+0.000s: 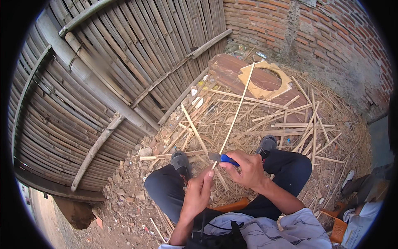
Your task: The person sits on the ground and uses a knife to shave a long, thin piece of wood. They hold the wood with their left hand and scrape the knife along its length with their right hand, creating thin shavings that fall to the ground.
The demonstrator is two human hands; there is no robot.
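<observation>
My left hand (197,195) is closed on the near end of a long, thin bamboo strip (238,112). The strip points away from me, over the shavings on the ground. In my right hand (246,169) is a knife with a blue handle (230,160). Its short metal blade lies across the strip just beyond my left thumb, and the two hands are close together between my knees. Another bamboo strip (195,129) lies on the ground beyond the knife, slanting to the left.
Several split bamboo pieces (304,124) lie over shavings at right. Behind them, a pale ring with a pointed outer edge (251,85) rests on a brown board (226,68). A bamboo fence (157,50) borders the left; a brick wall (319,37) stands behind. Another person's leg (357,184) shows at right.
</observation>
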